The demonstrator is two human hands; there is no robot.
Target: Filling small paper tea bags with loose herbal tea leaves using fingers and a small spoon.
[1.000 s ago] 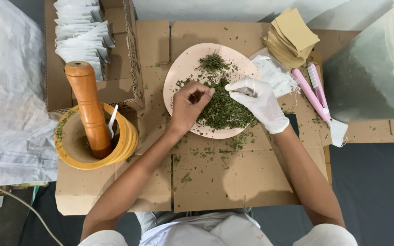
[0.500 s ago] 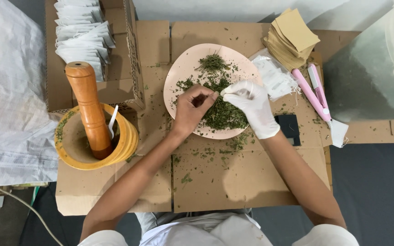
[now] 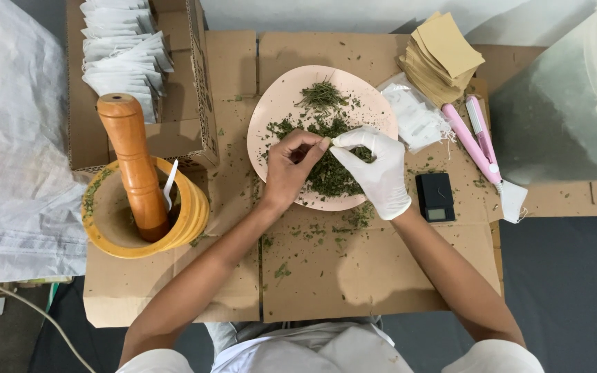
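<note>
A cardboard-covered counter [image 3: 354,276] carries a yellow mortar [image 3: 112,228] with a wooden pestle [image 3: 133,166] standing in it at the left, and a pink plate [image 3: 285,97] of chopped green herbs [image 3: 326,176] in the middle. Over the plate the bare left hand [image 3: 288,169] and white-gloved right hand [image 3: 378,169] meet, fingertips pinched together on a small pale sachet [image 3: 326,143]
</note>
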